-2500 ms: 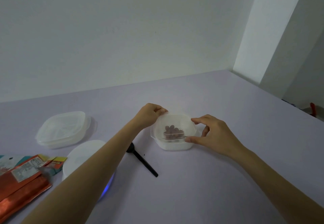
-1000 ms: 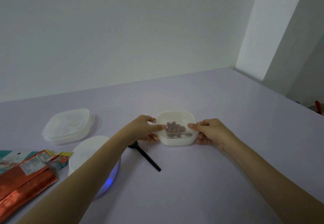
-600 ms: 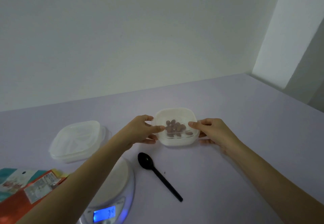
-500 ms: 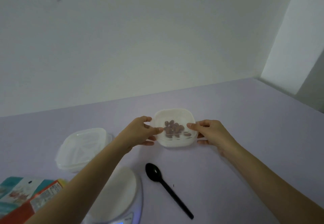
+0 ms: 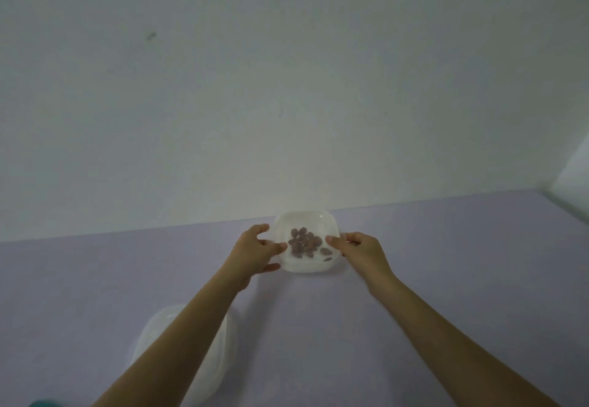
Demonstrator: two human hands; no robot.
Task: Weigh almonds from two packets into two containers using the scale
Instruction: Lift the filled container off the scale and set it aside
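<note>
square translucent white plastic container (image 5: 306, 266) of brown almonds (image 5: 304, 243), gripped at opposite sides by left hand (image 5: 255, 252) and right hand (image 5: 358, 249), on lilac table (image 5: 446, 263).

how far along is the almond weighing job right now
One container already has almonds in it and a clear lid on. Both hands, left and right, grip its sides on the table. A second lidded container sits nearer, under the left forearm; its contents can't be seen. Scale and packets are out of view.

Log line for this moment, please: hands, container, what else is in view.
hands: left and right grip container sides | almonds inside, lidded | second container near left forearm | scale: not in view
</note>
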